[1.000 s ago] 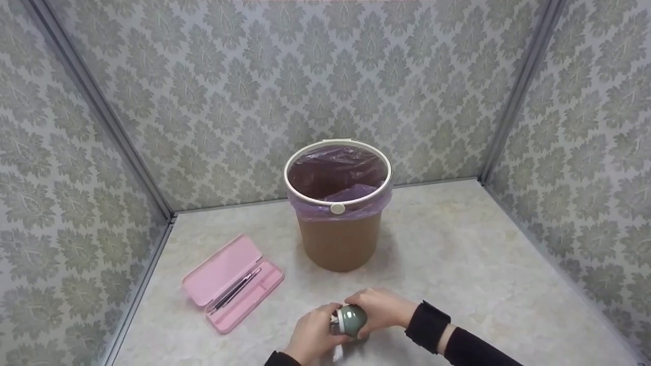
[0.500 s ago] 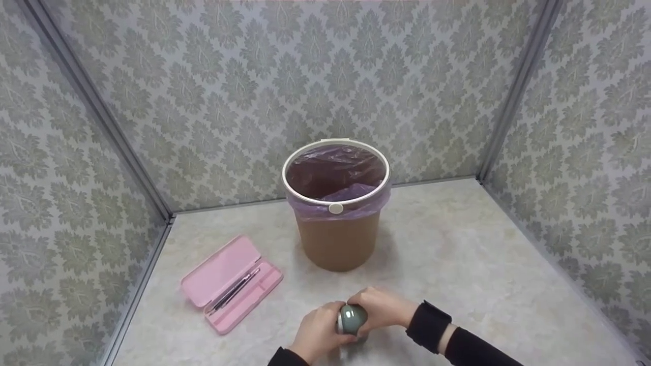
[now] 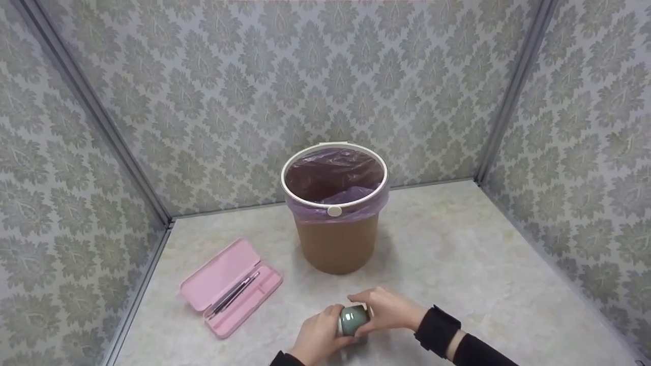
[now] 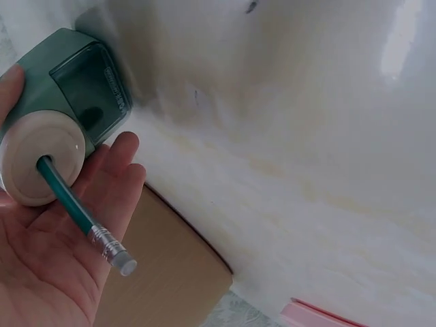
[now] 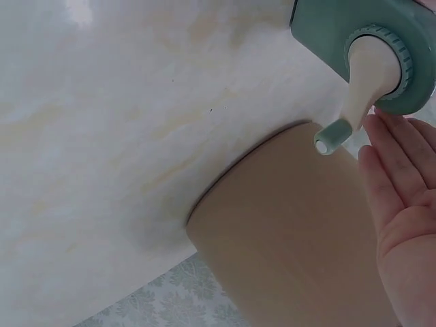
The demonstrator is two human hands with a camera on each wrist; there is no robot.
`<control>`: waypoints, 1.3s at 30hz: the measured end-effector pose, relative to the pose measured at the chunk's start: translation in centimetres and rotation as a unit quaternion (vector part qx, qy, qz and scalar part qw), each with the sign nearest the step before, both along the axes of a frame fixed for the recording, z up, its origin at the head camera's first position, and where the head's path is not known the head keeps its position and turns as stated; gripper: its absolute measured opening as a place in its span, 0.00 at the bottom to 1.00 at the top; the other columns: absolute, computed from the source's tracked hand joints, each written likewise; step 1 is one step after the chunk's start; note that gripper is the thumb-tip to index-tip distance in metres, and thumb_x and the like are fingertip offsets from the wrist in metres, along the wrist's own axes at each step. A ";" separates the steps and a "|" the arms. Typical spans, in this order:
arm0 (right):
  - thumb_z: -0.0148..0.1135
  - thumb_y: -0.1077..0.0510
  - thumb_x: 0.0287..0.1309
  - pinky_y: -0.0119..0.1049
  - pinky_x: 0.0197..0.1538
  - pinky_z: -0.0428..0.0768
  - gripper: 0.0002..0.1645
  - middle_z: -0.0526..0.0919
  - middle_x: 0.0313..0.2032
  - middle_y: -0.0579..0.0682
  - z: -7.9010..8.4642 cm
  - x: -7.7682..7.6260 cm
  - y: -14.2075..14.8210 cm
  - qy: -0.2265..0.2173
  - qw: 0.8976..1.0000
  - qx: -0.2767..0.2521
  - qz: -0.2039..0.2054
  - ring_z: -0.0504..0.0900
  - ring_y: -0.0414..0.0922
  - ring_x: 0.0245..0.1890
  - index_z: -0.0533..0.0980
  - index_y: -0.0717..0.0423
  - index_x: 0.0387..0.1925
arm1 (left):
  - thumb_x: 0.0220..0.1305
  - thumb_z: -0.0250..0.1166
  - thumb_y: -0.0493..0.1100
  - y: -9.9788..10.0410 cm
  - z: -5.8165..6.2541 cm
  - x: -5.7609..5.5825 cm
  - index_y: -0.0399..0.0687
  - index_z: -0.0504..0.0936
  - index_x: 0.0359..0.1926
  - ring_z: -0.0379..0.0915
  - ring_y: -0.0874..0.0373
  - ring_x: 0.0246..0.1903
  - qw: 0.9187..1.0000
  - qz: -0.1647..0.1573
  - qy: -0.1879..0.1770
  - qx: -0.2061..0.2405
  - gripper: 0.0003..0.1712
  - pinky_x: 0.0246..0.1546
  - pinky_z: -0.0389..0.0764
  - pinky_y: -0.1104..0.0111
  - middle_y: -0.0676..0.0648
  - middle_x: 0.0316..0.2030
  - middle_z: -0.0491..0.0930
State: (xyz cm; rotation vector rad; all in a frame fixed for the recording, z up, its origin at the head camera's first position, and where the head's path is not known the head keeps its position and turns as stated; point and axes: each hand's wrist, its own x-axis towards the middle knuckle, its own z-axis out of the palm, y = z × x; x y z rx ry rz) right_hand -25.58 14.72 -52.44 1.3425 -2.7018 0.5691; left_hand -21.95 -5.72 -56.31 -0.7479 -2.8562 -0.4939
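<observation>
My left hand (image 4: 54, 259) holds a green pencil sharpener (image 4: 58, 75) between thumb and fingers. A green pencil (image 4: 71, 201) sticks out of the hole in its pale round face, eraser end outward. My right hand (image 3: 389, 312) is at the opposite end, its thumb and fingers on two sides of the body. In the head view its index finger stands a little off the sharpener. In the right wrist view the pale crank (image 5: 368, 88) with a green knob hangs by the right fingertips. Left of the hands lies an open pink pencil case (image 3: 229, 284) with several pens or pencils inside.
A brown bin (image 3: 338, 244) with a white rim and purple liner stands behind the hands. Patterned walls (image 3: 325, 76) enclose the marbled table (image 3: 447, 244) at the back and sides.
The sharpener's pale face, first standing out from the green body on metal parts, now sits against it. My right index finger has lifted off the sharpener and the right hand has shifted slightly right.
</observation>
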 end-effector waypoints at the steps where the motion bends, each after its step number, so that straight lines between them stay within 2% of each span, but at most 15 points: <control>1: 0.70 0.36 0.37 0.28 0.43 0.79 0.42 0.85 0.44 0.48 0.1 0.0 0.2 0.000 1.000 -0.004 -0.005 0.83 0.39 0.39 0.74 0.54 0.53 | 0.45 0.66 0.67 0.0 -0.1 0.0 0.47 0.72 0.46 0.77 0.60 0.29 1.000 0.002 0.005 -0.007 0.36 0.26 0.76 0.67 0.52 0.35 0.78; 9: 0.67 0.32 0.38 0.32 0.43 0.80 0.43 0.84 0.44 0.47 0.3 0.0 1.6 -0.011 0.999 -0.017 -0.035 0.83 0.40 0.39 0.74 0.52 0.53 | 0.46 0.62 0.70 -0.1 -0.4 0.3 0.50 0.68 0.49 0.77 0.59 0.23 0.999 0.003 0.033 -0.036 0.37 0.17 0.70 0.68 0.51 0.30 0.80; 15: 0.67 0.32 0.38 0.33 0.45 0.79 0.44 0.84 0.44 0.48 -0.1 -0.1 2.2 -0.028 0.998 -0.014 -0.045 0.83 0.39 0.41 0.74 0.53 0.54 | 0.46 0.60 0.72 -0.3 -0.9 0.1 0.54 0.67 0.50 0.76 0.59 0.19 0.998 0.003 0.050 -0.035 0.38 0.14 0.65 0.68 0.52 0.27 0.82; 20: 0.68 0.33 0.38 0.34 0.46 0.79 0.43 0.84 0.44 0.46 -0.3 -0.2 2.8 -0.037 0.998 -0.017 -0.049 0.82 0.40 0.43 0.74 0.52 0.54 | 0.46 0.58 0.74 -0.3 -1.3 0.1 0.55 0.66 0.51 0.73 0.61 0.17 0.999 0.009 0.046 -0.026 0.39 0.13 0.63 0.70 0.53 0.24 0.81; 24: 0.70 0.44 0.42 0.38 0.49 0.79 0.35 0.84 0.45 0.47 -0.5 -0.2 3.2 -0.026 0.998 -0.008 -0.060 0.82 0.43 0.45 0.74 0.54 0.53 | 0.46 0.55 0.76 -0.2 -1.6 0.2 0.56 0.66 0.51 0.73 0.61 0.16 0.999 0.013 0.048 -0.018 0.40 0.13 0.62 0.69 0.54 0.22 0.81; 28: 0.66 0.56 0.46 0.39 0.49 0.79 0.24 0.85 0.43 0.48 -1.1 -0.5 3.4 0.005 0.997 -0.005 -0.072 0.83 0.45 0.45 0.77 0.56 0.49 | 0.45 0.53 0.78 -0.2 -1.7 0.1 0.56 0.67 0.51 0.72 0.61 0.15 0.998 0.021 0.058 -0.017 0.41 0.13 0.61 0.69 0.54 0.21 0.81; 34: 0.64 0.58 0.51 0.35 0.42 0.80 0.11 0.86 0.36 0.43 -1.9 -0.7 3.1 0.041 0.995 -0.034 -0.086 0.84 0.40 0.38 0.82 0.52 0.39 | 0.46 0.53 0.77 -0.3 -1.7 0.1 0.57 0.67 0.52 0.73 0.62 0.17 0.999 0.020 0.044 -0.018 0.40 0.14 0.62 0.69 0.54 0.23 0.81; 39: 0.64 0.58 0.52 0.32 0.39 0.80 0.07 0.86 0.32 0.40 -2.4 -1.0 2.9 0.070 0.992 -0.054 -0.086 0.84 0.37 0.35 0.83 0.48 0.35 | 0.47 0.54 0.76 -0.3 -1.5 0.1 0.56 0.66 0.53 0.74 0.62 0.18 0.999 0.014 0.040 -0.021 0.40 0.15 0.63 0.69 0.54 0.23 0.81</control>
